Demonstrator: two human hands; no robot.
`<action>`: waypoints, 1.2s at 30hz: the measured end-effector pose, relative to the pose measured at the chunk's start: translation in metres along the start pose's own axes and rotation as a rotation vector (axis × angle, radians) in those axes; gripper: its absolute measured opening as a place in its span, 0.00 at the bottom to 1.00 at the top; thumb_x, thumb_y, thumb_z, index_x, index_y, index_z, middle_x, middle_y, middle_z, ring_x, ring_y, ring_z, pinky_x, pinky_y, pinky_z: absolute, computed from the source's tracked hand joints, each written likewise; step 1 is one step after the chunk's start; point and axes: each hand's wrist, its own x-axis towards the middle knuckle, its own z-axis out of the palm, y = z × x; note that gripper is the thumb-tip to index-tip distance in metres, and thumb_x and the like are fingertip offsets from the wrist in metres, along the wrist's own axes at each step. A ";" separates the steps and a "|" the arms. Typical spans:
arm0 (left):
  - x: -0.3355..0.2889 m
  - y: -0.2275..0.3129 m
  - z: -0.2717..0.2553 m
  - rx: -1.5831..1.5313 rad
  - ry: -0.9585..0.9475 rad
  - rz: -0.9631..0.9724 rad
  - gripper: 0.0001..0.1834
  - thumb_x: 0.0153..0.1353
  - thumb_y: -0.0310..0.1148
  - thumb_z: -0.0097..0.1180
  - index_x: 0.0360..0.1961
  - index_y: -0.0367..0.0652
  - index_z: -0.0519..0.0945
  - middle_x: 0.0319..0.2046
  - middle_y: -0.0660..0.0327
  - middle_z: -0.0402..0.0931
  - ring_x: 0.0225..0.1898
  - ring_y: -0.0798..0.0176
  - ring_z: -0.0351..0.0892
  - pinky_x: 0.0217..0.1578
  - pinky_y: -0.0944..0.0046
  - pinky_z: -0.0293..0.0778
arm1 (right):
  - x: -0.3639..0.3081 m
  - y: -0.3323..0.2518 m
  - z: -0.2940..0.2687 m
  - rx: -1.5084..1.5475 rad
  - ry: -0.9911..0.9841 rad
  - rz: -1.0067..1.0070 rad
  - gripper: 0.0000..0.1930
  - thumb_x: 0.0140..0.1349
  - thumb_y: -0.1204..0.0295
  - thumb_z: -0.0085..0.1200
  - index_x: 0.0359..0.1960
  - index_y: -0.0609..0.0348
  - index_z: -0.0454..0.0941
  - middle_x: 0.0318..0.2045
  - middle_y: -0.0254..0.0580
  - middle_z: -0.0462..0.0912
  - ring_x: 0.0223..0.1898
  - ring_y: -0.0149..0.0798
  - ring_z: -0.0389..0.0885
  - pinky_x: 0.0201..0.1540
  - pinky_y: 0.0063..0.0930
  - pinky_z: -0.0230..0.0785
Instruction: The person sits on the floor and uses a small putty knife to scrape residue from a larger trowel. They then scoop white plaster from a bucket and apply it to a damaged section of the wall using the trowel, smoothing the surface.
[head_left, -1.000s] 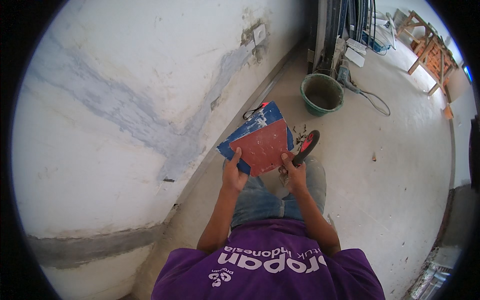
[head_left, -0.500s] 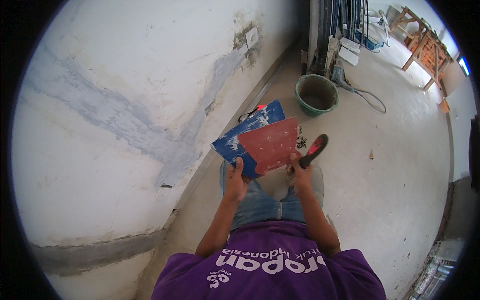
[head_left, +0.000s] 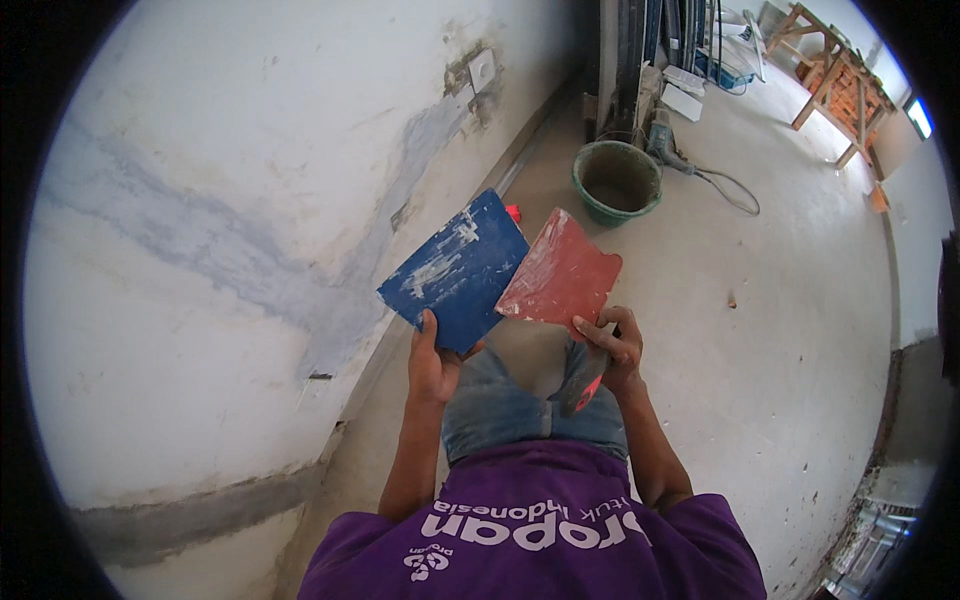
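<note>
My left hand (head_left: 432,368) grips a flat blue board (head_left: 478,285) by its lower edge, thumb on top. White filler streaks mark its face. In my right hand (head_left: 622,350) is a putty knife (head_left: 566,272) with a wide red blade, also smeared white. Its black and red handle hangs below the hand, toward my lap. The blade's left corner lies at the board's right edge; whether they touch I cannot tell. To the left stands a white wall (head_left: 200,370) with grey patched strips.
A green bucket (head_left: 618,180) stands on the floor ahead, with a corded power tool (head_left: 667,145) beside it. A small red object (head_left: 513,213) shows partly behind the board. A wall socket (head_left: 482,70) sits far left; a wooden trestle (head_left: 822,88) stands far right.
The putty knife has turned over, its handle swinging from upper right to below my right hand. The board and blade, which overlapped, have moved apart; the board shifted left.
</note>
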 end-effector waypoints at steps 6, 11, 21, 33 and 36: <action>-0.005 0.005 0.004 -0.053 -0.015 0.021 0.27 0.71 0.48 0.47 0.61 0.39 0.64 0.52 0.52 0.76 0.48 0.56 0.82 0.35 0.53 0.86 | -0.003 -0.004 0.000 0.021 0.002 -0.001 0.27 0.38 0.84 0.65 0.45 0.47 0.87 0.32 0.35 0.73 0.34 0.36 0.74 0.31 0.28 0.67; -0.005 0.005 0.005 -0.050 -0.020 0.037 0.27 0.71 0.48 0.46 0.61 0.39 0.64 0.52 0.51 0.76 0.48 0.55 0.82 0.35 0.54 0.87 | -0.004 -0.005 0.000 0.015 -0.009 0.004 0.28 0.37 0.84 0.65 0.45 0.46 0.87 0.33 0.35 0.73 0.35 0.36 0.74 0.32 0.28 0.68; -0.007 0.006 0.010 -0.045 -0.001 0.032 0.26 0.69 0.50 0.51 0.57 0.41 0.68 0.49 0.53 0.76 0.48 0.56 0.81 0.35 0.56 0.85 | -0.006 -0.004 0.000 -0.004 -0.079 0.007 0.26 0.40 0.83 0.64 0.45 0.46 0.87 0.33 0.33 0.72 0.37 0.37 0.74 0.37 0.31 0.69; 0.001 -0.004 0.002 -0.055 -0.030 -0.008 0.24 0.71 0.47 0.48 0.58 0.40 0.67 0.52 0.54 0.77 0.48 0.56 0.82 0.40 0.51 0.85 | 0.009 -0.026 0.018 0.085 -0.017 -0.016 0.26 0.41 0.80 0.64 0.45 0.37 0.87 0.30 0.30 0.72 0.32 0.36 0.73 0.35 0.32 0.64; 0.000 -0.009 0.010 -0.068 -0.031 -0.008 0.22 0.71 0.46 0.48 0.58 0.43 0.68 0.52 0.56 0.77 0.49 0.56 0.81 0.43 0.49 0.84 | 0.007 -0.033 0.031 0.095 -0.059 -0.035 0.24 0.43 0.81 0.64 0.43 0.40 0.87 0.29 0.30 0.72 0.32 0.36 0.73 0.35 0.32 0.64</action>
